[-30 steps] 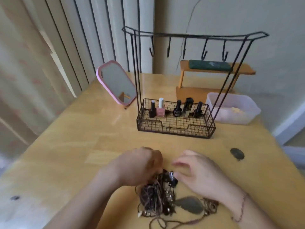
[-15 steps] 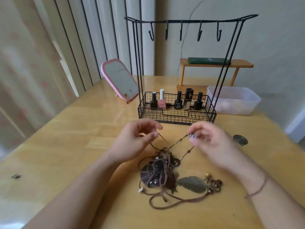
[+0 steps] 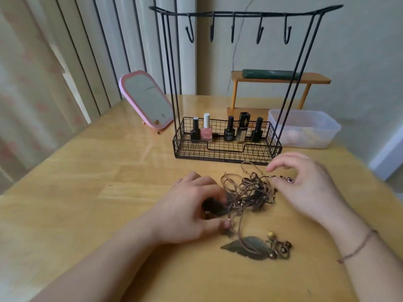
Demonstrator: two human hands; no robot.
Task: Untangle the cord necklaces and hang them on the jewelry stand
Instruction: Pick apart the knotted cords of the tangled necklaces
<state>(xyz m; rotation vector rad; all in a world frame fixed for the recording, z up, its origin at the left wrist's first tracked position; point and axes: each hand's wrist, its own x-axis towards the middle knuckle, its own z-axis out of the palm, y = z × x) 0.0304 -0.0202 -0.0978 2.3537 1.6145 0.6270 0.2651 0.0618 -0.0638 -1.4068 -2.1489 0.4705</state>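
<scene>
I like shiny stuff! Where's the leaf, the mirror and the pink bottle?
leaf (image 3: 246,247): head view, middle of the leaf.
mirror (image 3: 147,100): head view, its glass.
pink bottle (image 3: 206,133): head view, the pink body.

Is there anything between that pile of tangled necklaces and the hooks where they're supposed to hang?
Nothing visible blocks the way. The necklaces lie on the table just in front of the stand. All five hooks hang bare. The bottles sit low in the basket, well under the hooks.
</scene>
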